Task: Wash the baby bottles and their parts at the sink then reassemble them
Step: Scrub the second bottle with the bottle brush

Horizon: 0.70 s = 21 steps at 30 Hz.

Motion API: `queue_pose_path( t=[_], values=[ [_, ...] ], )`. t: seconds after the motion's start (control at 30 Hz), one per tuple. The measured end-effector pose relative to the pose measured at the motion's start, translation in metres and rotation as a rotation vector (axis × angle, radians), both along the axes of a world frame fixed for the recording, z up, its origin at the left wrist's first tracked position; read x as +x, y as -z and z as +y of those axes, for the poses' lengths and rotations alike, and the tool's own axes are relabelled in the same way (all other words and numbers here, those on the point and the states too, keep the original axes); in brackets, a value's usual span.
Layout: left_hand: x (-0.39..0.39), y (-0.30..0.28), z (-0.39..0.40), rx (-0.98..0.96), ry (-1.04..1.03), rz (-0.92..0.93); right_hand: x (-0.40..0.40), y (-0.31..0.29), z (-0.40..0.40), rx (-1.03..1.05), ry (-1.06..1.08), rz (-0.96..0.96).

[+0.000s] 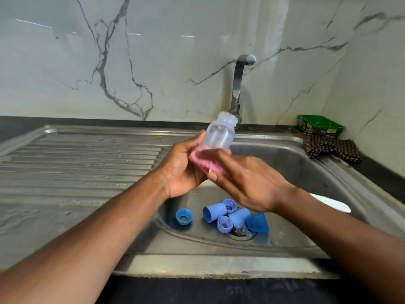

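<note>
A clear baby bottle (220,133) without its cap is held tilted above the sink basin (291,163), its neck pointing up towards the tap. My left hand (183,170) grips the bottle's lower part. My right hand (245,183) presses a pink scrubber (210,164) against the bottle's base, thumb and fingers curled round the scrubber. At the bottom of the basin lie several blue parts: a screw ring (184,216), two cylindrical caps (214,213), another ring (225,224) and a darker blue cap (258,222). A clear teat (242,231) lies on the drain.
A steel tap (238,84) stands behind the basin; no water shows running. The ribbed draining board (76,163) lies to the left. A green box (320,126) and a checked cloth (328,148) sit at the back right. A white object (331,204) rests on the sink's right edge.
</note>
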<state>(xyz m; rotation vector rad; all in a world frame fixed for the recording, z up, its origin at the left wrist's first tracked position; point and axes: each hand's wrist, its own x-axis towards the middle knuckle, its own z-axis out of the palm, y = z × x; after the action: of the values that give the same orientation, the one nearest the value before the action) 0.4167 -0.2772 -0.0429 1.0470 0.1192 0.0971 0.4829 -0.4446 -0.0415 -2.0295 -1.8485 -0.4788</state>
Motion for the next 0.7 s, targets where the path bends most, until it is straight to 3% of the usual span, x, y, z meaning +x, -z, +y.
queue_pose_path(
  t=[0.03,0.1,0.23,0.3,0.37,0.43,0.53,0.6,0.7],
  values=[
    [0.000,-0.002,0.000,-0.001,-0.008,-0.018,0.006,-0.004,0.001,0.069,0.053,-0.020],
    [0.000,-0.003,0.000,-0.002,-0.040,-0.045,0.017,-0.011,0.002,0.221,0.167,0.120],
    [-0.003,-0.003,0.001,0.001,0.019,-0.104,0.013,0.000,-0.002,0.109,0.078,0.033],
    [-0.003,-0.003,0.001,0.021,-0.002,-0.104,0.019,-0.008,-0.004,0.183,0.150,0.042],
    [0.000,-0.004,-0.001,0.063,-0.067,-0.090,0.023,-0.016,-0.003,0.298,0.232,0.183],
    [0.003,-0.003,-0.005,0.102,-0.106,-0.093,0.014,-0.016,-0.001,0.230,0.191,0.259],
    [0.001,-0.001,-0.004,0.165,-0.179,-0.084,-0.006,-0.005,0.006,0.073,0.051,0.133],
    [0.000,0.001,-0.002,0.303,-0.287,-0.066,0.007,-0.011,0.011,0.168,0.133,0.080],
    [-0.002,0.004,-0.006,0.378,-0.326,-0.052,0.022,-0.014,0.010,0.280,0.201,0.166]
  ],
)
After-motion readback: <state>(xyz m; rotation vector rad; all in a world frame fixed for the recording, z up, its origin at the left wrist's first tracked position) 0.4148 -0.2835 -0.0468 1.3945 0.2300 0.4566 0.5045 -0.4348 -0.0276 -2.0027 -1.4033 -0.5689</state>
